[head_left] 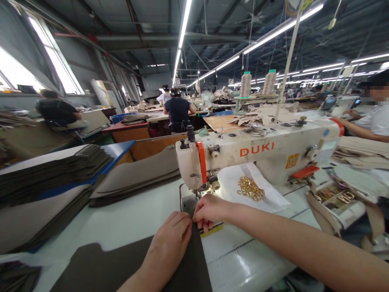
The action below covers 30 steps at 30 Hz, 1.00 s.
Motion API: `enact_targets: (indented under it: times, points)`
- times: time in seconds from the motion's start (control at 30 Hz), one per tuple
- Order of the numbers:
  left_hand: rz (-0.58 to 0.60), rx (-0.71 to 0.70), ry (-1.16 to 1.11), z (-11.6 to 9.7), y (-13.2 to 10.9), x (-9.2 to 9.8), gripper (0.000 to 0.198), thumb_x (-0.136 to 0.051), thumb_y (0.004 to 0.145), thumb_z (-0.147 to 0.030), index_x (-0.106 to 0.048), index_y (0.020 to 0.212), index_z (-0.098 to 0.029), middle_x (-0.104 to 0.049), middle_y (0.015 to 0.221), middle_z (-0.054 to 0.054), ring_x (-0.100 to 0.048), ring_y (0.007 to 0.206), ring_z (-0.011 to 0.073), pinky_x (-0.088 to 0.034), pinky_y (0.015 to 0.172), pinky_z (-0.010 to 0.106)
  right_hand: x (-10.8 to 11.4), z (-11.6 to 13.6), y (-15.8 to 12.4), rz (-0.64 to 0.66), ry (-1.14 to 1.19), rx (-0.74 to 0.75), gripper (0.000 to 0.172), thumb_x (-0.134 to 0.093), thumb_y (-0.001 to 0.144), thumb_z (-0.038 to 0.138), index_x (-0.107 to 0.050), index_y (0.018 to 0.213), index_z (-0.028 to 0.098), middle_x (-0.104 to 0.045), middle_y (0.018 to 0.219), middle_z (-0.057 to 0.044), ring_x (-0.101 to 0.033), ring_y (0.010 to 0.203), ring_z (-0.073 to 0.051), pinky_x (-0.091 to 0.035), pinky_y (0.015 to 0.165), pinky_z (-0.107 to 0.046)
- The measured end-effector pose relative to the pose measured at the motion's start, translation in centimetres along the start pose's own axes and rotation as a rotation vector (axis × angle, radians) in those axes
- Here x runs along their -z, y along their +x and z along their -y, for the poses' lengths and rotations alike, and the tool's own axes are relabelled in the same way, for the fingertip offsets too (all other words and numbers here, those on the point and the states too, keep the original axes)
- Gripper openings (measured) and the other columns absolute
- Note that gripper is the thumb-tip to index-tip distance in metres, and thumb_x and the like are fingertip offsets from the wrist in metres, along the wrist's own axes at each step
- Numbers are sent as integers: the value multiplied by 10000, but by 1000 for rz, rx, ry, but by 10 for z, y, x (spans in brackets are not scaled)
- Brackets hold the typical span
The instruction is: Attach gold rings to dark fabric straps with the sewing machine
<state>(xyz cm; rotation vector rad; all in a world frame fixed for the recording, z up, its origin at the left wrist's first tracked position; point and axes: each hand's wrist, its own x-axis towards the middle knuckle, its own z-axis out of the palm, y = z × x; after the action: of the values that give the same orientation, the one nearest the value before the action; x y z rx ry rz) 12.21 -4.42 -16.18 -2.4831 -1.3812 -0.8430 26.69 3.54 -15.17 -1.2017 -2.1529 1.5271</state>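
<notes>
A dark grey-brown fabric panel (121, 259) lies on the sewing table, its upper corner near the needle area of the white sewing machine (225, 150). My left hand (174, 235) is closed on the edge of this panel, fingers bent together. Just right of it, my right hand (208, 211) pinches at the same corner, in front of the presser foot; whatever small thing sits between its fingertips is hidden. Behind my right wrist, a pile of gold metal rings (251, 188) rests on a white paper sheet (275, 201).
Stacked dark panels (54, 170) fill the left side, with another stack (136, 178) behind the table. A tray (340, 200) with gold hardware and beige straps stands at right. Thread cones (245, 85) rise behind the machine. A co-worker's arm (358, 129) reaches in from the right.
</notes>
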Motion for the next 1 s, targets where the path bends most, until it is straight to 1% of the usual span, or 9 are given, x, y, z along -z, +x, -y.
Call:
enact_targets:
  times: [0.13,0.27,0.33,0.43,0.5,0.63,0.7,0.83,1.0]
  points:
    - [42,0,5,0,1,0,243,-397,842,-84,-593,746,-192,-660,747,53,-630,712,205,-549,667,327,-1,2,-9,-135,-164,89,195,-588,726,113,-599,543,178,-602,494,22,-580,465,-125,-440,500,-219]
    - [61,-4,-11,2,1,0,223,-405,846,-75,-584,778,-190,-662,774,47,-637,730,194,-548,686,317,0,-6,-39,-281,-343,243,142,-565,759,93,-644,673,175,-663,718,-28,-606,717,-184,-430,678,-286]
    - [39,-28,-23,3,0,-1,224,-400,855,-74,-578,778,-186,-660,769,45,-637,726,191,-550,676,313,0,-15,-58,-265,-481,373,149,-542,800,89,-647,727,167,-658,793,-45,-583,784,-189,-415,726,-293]
    - [13,-46,-28,5,-2,-2,231,-395,865,-69,-573,775,-186,-662,776,40,-639,727,192,-556,676,325,0,-29,-82,-178,-874,707,124,-515,873,141,-636,902,146,-632,863,-51,-541,828,-190,-414,761,-291]
    - [22,-51,-33,6,-3,-3,231,-400,865,-64,-573,773,-189,-665,784,37,-642,731,193,-560,677,330,0,-34,-90,-140,-1024,811,162,-516,899,183,-602,1029,141,-618,901,-42,-523,855,-192,-413,774,-296]
    - [60,-46,-44,9,-2,-3,230,-410,851,-56,-570,753,-187,-659,764,34,-642,704,189,-564,647,320,-2,-31,-87,-156,-1120,816,180,-506,920,224,-575,1073,157,-608,981,-42,-514,928,-199,-410,821,-319]
    - [69,-30,-29,9,-1,-3,232,-409,844,-48,-569,750,-188,-650,743,28,-639,691,190,-563,636,322,-4,-28,-80,-194,-1119,824,149,-487,934,246,-592,1000,162,-615,966,-40,-517,932,-198,-410,851,-325]
    - [46,-45,-5,7,1,-4,259,-378,849,-34,-557,753,-193,-632,711,15,-625,650,178,-549,596,297,-9,-26,-66,-264,-1056,846,186,-522,917,305,-596,828,158,-633,848,-24,-541,860,-177,-432,850,-304]
    - [-43,-142,31,6,-2,-5,273,-366,885,-35,-564,806,-206,-642,749,10,-628,687,158,-545,649,255,-15,-35,-53,-220,-1033,969,130,-505,922,177,-619,872,141,-669,868,-19,-570,856,-148,-423,892,-270]
